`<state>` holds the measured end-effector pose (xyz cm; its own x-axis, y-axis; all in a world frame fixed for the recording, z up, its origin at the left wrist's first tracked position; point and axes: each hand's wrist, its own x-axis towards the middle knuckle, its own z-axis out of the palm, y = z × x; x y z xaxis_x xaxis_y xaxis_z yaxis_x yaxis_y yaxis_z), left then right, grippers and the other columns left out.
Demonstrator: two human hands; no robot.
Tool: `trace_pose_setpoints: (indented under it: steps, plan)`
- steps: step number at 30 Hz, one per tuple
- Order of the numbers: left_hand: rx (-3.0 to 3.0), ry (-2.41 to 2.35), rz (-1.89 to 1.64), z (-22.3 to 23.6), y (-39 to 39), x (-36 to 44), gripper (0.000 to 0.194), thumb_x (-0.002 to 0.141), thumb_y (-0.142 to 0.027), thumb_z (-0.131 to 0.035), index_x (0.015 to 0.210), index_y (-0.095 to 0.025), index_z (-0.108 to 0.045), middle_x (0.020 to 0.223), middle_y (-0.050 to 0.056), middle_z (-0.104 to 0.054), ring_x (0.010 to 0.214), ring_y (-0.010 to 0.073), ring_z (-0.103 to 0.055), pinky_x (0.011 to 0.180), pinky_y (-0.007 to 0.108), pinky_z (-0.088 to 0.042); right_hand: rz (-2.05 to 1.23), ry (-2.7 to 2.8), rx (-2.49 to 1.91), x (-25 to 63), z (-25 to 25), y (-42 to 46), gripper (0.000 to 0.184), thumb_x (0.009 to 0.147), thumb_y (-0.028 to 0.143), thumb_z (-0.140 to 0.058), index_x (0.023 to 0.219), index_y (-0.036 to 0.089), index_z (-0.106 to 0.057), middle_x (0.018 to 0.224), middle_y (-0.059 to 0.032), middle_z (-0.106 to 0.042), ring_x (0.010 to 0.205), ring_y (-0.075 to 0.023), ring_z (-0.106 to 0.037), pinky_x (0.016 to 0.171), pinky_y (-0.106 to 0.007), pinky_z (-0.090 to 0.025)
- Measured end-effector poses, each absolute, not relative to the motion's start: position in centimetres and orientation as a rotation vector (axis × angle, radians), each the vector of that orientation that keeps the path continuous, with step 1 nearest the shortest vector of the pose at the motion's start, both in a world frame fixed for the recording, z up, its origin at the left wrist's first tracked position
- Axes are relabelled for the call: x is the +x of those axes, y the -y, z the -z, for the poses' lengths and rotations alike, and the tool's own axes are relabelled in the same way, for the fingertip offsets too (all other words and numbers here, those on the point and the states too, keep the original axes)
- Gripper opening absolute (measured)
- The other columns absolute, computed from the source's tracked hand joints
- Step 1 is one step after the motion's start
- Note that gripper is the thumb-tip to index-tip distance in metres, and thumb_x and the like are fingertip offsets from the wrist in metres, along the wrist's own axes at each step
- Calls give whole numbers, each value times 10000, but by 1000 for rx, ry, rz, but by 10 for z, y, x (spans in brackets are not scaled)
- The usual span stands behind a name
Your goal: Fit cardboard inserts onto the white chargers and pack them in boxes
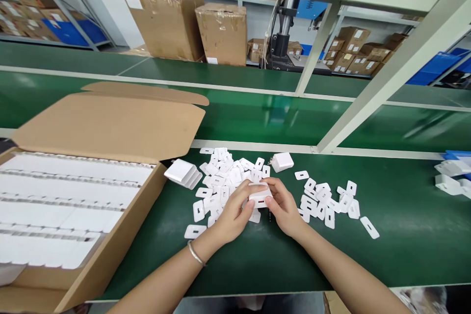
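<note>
leftward, an open carton (127, 225) rests on a glossy green bench (412, 235), shelved boxes (31, 12) behind; then two tall boxes (165, 24) stand beyond. mid-bench, over scattered white plates (199, 210), left hand (234, 210) and right hand (286, 207) pinch a white adapter (260, 198) between their fingers. rightward lie more plates (329, 217), then a pale post (395, 71).

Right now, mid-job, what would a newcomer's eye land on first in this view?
Probably the loose white slotted plates strewn across the middle of the green tabletop, with a smaller cluster to the right. Next, the left hand and right hand, holding a white block between them at the centre. The large open cardboard box of white pieces also dominates the left side.
</note>
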<state>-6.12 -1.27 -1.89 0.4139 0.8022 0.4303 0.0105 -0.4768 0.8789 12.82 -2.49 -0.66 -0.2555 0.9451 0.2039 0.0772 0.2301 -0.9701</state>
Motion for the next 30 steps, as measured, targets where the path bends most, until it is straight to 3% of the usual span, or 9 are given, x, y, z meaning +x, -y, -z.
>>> trace_pose_setpoints:
  steps: [7, 16, 21, 26, 30]
  plan:
    - [1795, -740, -1180, 20, 14, -62, 423, 1111, -472, -381, 1289, -255, -697, 1008, 61, -587, 952, 222, -577, 856, 366, -493, -1186, 1585, -1011, 126, 7, 27, 444, 1004, 638, -557, 1286, 296, -532, 914, -11, -577, 839, -218, -592, 856, -396, -543]
    - [1731, -724, -1161, 16, 18, -62, 449, 1122, -475, -335, 1350, -262, -658, 1086, 79, -627, 997, 226, -610, 912, 385, -500, -1211, 1548, -1062, 124, 1, 28, 397, 1008, 622, -557, 1216, 284, -558, 794, 9, -562, 806, -223, -615, 718, -351, -505]
    - [1700, -746, -1177, 16, 15, -60, 406, 1118, -445, -387, 1262, -237, -704, 1066, 82, -674, 1004, 226, -631, 920, 382, -514, -1174, 1571, -1111, 123, 1, 30, 369, 1017, 607, -546, 1181, 276, -553, 808, 8, -587, 810, -218, -612, 750, -359, -505]
    - [1734, -792, -1199, 19, 12, -59, 359, 1108, -422, -439, 1205, -240, -734, 1032, 70, -682, 960, 213, -631, 865, 354, -508, -1198, 1605, -1115, 122, 3, 30, 389, 1043, 613, -482, 1214, 268, -533, 838, 6, -618, 710, -181, -547, 657, -327, -459]
    - [1713, -796, -1196, 20, 14, -58, 375, 1114, -425, -414, 1213, -231, -719, 1064, 81, -693, 995, 224, -642, 893, 368, -514, -1232, 1566, -1125, 121, 3, 30, 398, 1018, 612, -551, 1211, 264, -538, 857, 0, -638, 705, -175, -550, 636, -315, -458]
